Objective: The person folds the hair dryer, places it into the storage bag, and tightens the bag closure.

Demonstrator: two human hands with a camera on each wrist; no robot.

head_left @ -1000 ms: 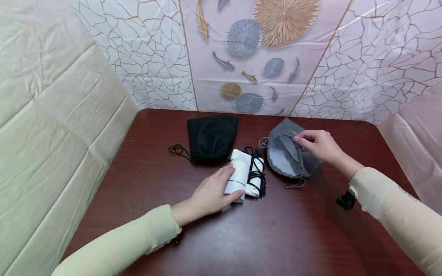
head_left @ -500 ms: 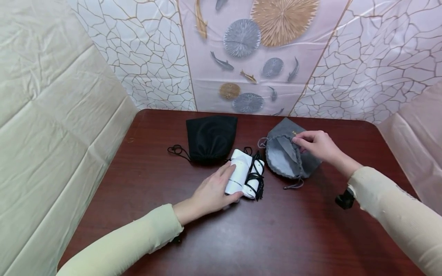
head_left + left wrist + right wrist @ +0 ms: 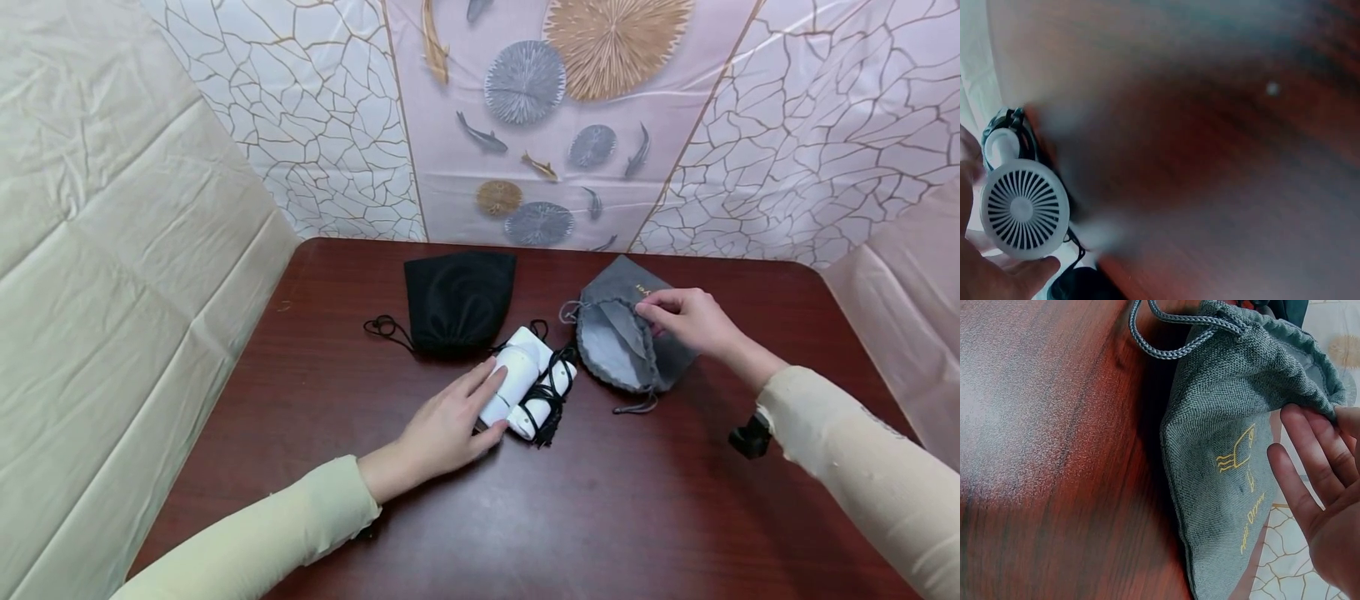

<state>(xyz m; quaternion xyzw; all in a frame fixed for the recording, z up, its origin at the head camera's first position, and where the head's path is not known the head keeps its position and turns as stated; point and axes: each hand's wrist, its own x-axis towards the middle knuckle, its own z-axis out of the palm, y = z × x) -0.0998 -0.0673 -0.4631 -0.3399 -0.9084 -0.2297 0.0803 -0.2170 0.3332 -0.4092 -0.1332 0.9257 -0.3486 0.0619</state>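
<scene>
A white hair dryer (image 3: pixel 517 371) with a folded handle lies on the table, a black cord (image 3: pixel 553 390) wrapped round the handle. My left hand (image 3: pixel 442 425) grips its body, fingers on the far left side and thumb at the near end. Between thumb and fingers, the left wrist view shows the dryer's round slotted grille (image 3: pixel 1022 209). A grey drawstring pouch (image 3: pixel 678 358) lies at the right, its mouth spread and pale lining showing. My right hand (image 3: pixel 697 321) pinches the pouch's rim. Yellow lettering and a dryer picture mark the pouch (image 3: pixel 1222 444) in the right wrist view.
Behind the dryer lies a black drawstring pouch (image 3: pixel 461 300), its cord looped to the left. Dark red wooden table (image 3: pixel 585 517) runs under everything. Patterned cloth (image 3: pixel 337 117) hangs along the back, with pale cloth at both sides.
The hair dryer has turned clockwise, its far end to the right and near end to the left. My left hand has shifted slightly left with it. The right hand keeps its hold on the rim.
</scene>
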